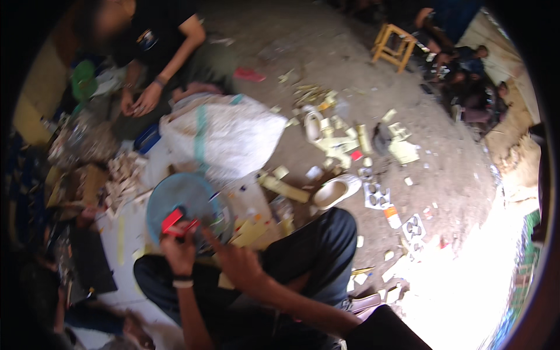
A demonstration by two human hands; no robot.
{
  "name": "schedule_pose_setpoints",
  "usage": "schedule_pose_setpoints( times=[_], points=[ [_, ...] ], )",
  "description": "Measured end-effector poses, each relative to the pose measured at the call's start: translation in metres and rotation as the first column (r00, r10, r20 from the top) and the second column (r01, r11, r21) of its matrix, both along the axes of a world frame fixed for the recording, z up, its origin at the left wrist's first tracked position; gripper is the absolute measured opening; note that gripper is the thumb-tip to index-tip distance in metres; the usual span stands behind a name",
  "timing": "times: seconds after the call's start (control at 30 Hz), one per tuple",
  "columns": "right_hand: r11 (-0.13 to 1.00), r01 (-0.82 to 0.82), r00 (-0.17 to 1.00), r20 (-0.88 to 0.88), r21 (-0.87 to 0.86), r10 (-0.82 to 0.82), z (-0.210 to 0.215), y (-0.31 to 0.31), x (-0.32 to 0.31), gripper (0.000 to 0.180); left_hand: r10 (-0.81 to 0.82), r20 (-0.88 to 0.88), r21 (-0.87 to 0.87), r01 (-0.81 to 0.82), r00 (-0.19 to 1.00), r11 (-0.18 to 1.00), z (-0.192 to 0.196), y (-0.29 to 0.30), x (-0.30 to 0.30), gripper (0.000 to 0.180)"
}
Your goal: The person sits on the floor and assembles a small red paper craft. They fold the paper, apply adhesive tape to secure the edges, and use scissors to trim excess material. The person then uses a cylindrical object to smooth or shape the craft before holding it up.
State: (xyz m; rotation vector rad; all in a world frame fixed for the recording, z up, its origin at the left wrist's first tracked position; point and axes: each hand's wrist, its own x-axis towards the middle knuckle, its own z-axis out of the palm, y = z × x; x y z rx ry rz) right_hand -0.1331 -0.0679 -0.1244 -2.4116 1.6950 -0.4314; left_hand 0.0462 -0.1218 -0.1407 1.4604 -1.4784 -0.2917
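Note:
My left hand (pixel 178 255), with a pale band at the wrist, is closed around a small folded red piece (pixel 171 221), perhaps card or plastic. Some dark parts show beside the red, too small to make out. Just to its right is my right hand (pixel 238 263), its index finger stretched toward the red piece and the other fingers partly hidden. Nothing shows in that hand. Below both hands stands a light blue round basin (pixel 156 201), with small items inside that I cannot name.
A white woven sack (pixel 245 134) with a green stripe lies beyond the basin. Across from me sits a person in a black shirt (pixel 160 35). Yellow paper scraps (pixel 403 153) and pale clogs (pixel 337 191) litter the ground at right. A wooden stool (pixel 394 48) stands farther back.

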Motion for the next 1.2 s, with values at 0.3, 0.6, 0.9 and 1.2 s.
schedule_pose_setpoints(
  times=[0.3, 0.6, 0.9, 1.2],
  points=[
    [0.985, -0.039, 0.986, 0.167, 0.167, 0.01, 0.009, 0.014, -0.018, 0.094, 0.004, -0.09, 0.125, 0.007, 0.996, 0.992, -0.002, -0.001, 0.004, 0.01],
    [0.95, -0.012, 0.976, 0.211, 0.313, -0.057, 0.015, 0.015, -0.027, 0.097, 0.01, -0.028, 0.133, -0.006, 1.0, 0.991, -0.01, -0.002, 0.012, 0.016],
    [0.96, -0.041, 0.956, 0.291, 0.278, -0.044, 0.028, -0.005, -0.014, 0.116, 0.019, 0.038, 0.118, -0.023, 0.999, 0.993, 0.007, 0.0, 0.004, 0.016],
    [0.962, -0.088, 0.937, 0.35, 0.259, -0.008, 0.025, -0.01, -0.012, 0.098, 0.01, 0.045, 0.128, -0.016, 0.999, 0.992, 0.02, 0.001, 0.0, 0.016]
  ],
)
